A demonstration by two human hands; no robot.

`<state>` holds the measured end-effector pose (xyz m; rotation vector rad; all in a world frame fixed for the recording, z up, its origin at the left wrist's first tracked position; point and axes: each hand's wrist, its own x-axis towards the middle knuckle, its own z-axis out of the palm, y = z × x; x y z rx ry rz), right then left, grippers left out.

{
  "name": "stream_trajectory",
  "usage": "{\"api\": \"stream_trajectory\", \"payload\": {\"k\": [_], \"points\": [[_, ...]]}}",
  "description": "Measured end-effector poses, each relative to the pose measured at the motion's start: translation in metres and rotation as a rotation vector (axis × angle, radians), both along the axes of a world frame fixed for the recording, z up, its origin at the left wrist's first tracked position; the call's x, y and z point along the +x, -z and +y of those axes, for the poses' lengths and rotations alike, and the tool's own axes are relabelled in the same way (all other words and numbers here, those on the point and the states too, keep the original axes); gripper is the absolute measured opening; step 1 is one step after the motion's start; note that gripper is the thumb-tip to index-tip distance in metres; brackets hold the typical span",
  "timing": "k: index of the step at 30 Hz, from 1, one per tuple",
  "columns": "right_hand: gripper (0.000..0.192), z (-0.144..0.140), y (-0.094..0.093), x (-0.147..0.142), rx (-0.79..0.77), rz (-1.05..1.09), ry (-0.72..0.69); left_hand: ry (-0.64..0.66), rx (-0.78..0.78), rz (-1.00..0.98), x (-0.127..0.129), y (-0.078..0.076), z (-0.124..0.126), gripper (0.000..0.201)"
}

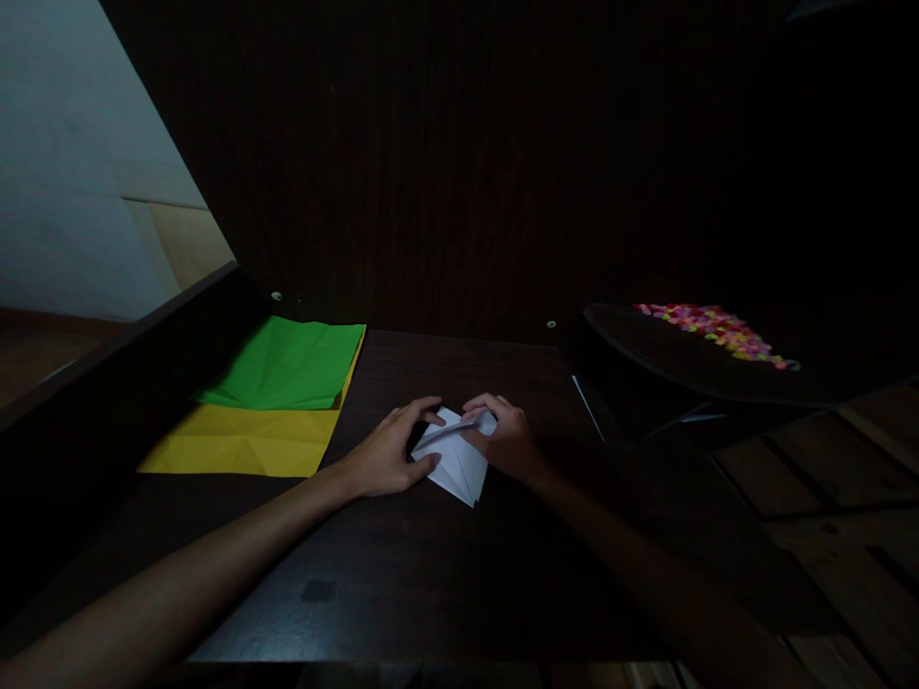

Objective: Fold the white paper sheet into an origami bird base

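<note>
A small folded sheet of white paper (457,466) lies on the dark wooden table, with crease lines and one flap raised along its upper part. My left hand (394,447) rests at the paper's left edge, thumb on the near side and fingers curved over the far side, touching it. My right hand (506,438) pinches the raised flap at the paper's right corner between thumb and fingers. Part of the paper's right side is hidden behind that hand.
On the left, a creased green sheet (287,364) overlaps a yellow sheet (244,442). A dark side board (122,373) rises beyond them, and a tall dark panel (431,172) closes the back. A dark curved object with pink and yellow decoration (718,330) is at right.
</note>
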<state>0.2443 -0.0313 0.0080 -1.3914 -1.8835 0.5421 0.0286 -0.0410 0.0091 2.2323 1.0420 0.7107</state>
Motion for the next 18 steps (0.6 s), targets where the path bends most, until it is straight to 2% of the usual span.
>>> {"api": "stream_trajectory", "payload": {"k": [4, 10, 14, 18], "points": [[0.019, 0.001, -0.001, 0.002, -0.023, -0.025, -0.006, 0.024, -0.010, -0.011, -0.003, 0.000, 0.001, 0.075], [0.037, 0.004, -0.003, 0.011, -0.048, -0.053, -0.163, 0.106, -0.023, 0.011, -0.003, 0.002, -0.001, 0.085], [0.028, 0.006, -0.004, 0.016, -0.025, -0.064, -0.217, 0.129, -0.010, 0.026, -0.001, 0.003, -0.002, 0.087], [0.025, 0.007, -0.003, 0.017, -0.033, -0.083, -0.213, 0.150, 0.010, 0.022, -0.002, 0.004, -0.001, 0.087]]}}
